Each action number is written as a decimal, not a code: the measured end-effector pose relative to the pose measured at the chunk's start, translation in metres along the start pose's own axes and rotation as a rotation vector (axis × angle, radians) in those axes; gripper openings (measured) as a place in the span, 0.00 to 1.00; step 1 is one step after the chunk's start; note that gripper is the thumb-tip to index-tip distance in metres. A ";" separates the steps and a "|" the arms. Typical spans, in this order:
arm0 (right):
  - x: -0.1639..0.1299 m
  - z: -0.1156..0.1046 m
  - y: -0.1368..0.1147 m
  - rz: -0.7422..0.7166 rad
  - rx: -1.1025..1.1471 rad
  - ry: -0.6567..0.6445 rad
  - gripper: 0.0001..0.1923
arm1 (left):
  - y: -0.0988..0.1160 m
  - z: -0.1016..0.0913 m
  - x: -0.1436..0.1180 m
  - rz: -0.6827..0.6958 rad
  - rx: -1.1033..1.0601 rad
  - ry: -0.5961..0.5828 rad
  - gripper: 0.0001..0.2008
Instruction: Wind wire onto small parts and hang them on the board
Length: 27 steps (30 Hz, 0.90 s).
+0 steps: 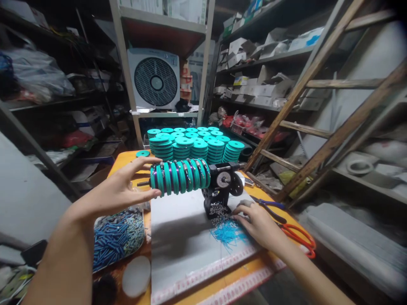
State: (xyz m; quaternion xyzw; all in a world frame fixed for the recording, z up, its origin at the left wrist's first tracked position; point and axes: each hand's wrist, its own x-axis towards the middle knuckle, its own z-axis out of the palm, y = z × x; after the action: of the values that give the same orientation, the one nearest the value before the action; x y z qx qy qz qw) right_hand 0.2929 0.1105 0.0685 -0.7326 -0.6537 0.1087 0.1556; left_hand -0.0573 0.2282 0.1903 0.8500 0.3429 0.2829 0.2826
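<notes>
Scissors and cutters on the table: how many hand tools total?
2. Orange-handled scissors lie at the table's right edge beside the right hand; purple-handled pliers lie just behind them. More may be hidden behind the winder.

Spool stacks [193, 144] behind winder [222, 186]

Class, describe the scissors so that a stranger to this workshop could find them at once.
Start at the orange table and its white mat. Past the mat's right edge, by the right hand, lie the scissors. Their orange handles set them apart from the blue-handled pliers just behind.
</notes>
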 end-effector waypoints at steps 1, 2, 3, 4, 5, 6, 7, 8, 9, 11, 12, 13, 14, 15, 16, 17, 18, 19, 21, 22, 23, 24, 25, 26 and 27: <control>-0.002 -0.002 0.000 -0.008 -0.007 0.029 0.19 | -0.001 0.000 0.000 -0.030 -0.029 -0.012 0.31; -0.004 -0.004 -0.002 -0.038 -0.017 0.078 0.18 | -0.001 0.000 0.000 -0.060 -0.058 -0.027 0.31; -0.007 -0.006 -0.007 -0.093 -0.026 0.150 0.17 | -0.001 0.000 0.000 -0.081 -0.083 -0.041 0.31; -0.009 -0.010 -0.014 -0.177 -0.031 0.242 0.15 | -0.001 0.000 -0.001 -0.083 -0.097 -0.046 0.31; -0.012 -0.015 -0.024 -0.285 -0.031 0.344 0.13 | 0.000 -0.001 -0.001 -0.080 -0.113 -0.052 0.32; -0.013 -0.022 -0.037 -0.404 -0.019 0.445 0.11 | 0.001 -0.001 -0.002 -0.074 -0.130 -0.057 0.32; -0.014 -0.029 -0.053 -0.518 -0.001 0.527 0.09 | 0.001 -0.002 -0.002 -0.067 -0.144 -0.059 0.32; -0.013 -0.037 -0.070 -0.610 0.015 0.594 0.08 | 0.002 -0.002 -0.003 -0.059 -0.151 -0.061 0.31; -0.011 -0.044 -0.088 -0.683 0.029 0.653 0.08 | 0.003 -0.003 -0.003 -0.053 -0.149 -0.063 0.30; -0.003 -0.058 -0.123 -0.778 0.052 0.729 0.07 | 0.003 -0.004 -0.003 -0.041 -0.125 -0.061 0.29; 0.004 -0.062 -0.139 -0.812 0.050 0.748 0.07 | 0.002 -0.004 -0.003 -0.037 -0.112 -0.061 0.28; 0.010 -0.065 -0.153 -0.840 0.051 0.769 0.07 | 0.002 -0.004 -0.003 -0.032 -0.105 -0.060 0.28; 0.018 -0.065 -0.165 -0.865 0.048 0.792 0.08 | 0.002 -0.005 -0.003 -0.028 -0.105 -0.058 0.28; 0.025 -0.065 -0.174 -0.883 0.045 0.808 0.08 | 0.001 -0.005 -0.004 -0.024 -0.112 -0.057 0.28; 0.031 -0.062 -0.181 -0.894 0.040 0.817 0.08 | 0.001 -0.005 -0.004 -0.022 -0.120 -0.057 0.28; 0.037 -0.060 -0.186 -0.901 0.034 0.821 0.09 | 0.001 -0.005 -0.004 -0.023 -0.127 -0.058 0.28; 0.041 -0.057 -0.189 -0.902 0.028 0.820 0.09 | 0.000 -0.005 -0.005 -0.023 -0.133 -0.057 0.29; 0.044 -0.054 -0.191 -0.901 0.021 0.817 0.09 | 0.000 -0.005 -0.006 -0.024 -0.134 -0.054 0.29; 0.047 -0.051 -0.192 -0.898 0.007 0.812 0.09 | -0.001 -0.005 -0.007 -0.018 -0.127 -0.045 0.29; 0.048 -0.050 -0.192 -0.894 -0.001 0.810 0.09 | -0.001 -0.005 -0.007 -0.008 -0.123 -0.036 0.29; 0.048 -0.050 -0.192 -0.891 -0.011 0.811 0.09 | -0.002 -0.005 -0.007 0.003 -0.121 -0.029 0.29; 0.048 -0.049 -0.192 -0.886 -0.022 0.811 0.09 | -0.003 -0.005 -0.007 0.012 -0.122 -0.025 0.29; 0.048 -0.049 -0.191 -0.883 -0.033 0.813 0.09 | -0.004 -0.005 -0.007 0.019 -0.126 -0.021 0.29; 0.048 -0.049 -0.191 -0.879 -0.044 0.819 0.09 | -0.005 -0.004 -0.007 0.023 -0.131 -0.018 0.29; 0.048 -0.048 -0.191 -0.876 -0.054 0.824 0.09 | -0.005 -0.004 -0.007 0.023 -0.136 -0.019 0.29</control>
State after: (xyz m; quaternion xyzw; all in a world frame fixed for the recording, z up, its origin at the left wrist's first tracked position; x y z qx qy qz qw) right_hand 0.1399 0.1727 0.1861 -0.3804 -0.7831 -0.2750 0.4078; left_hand -0.0663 0.2272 0.1876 0.8354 0.3104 0.3008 0.3396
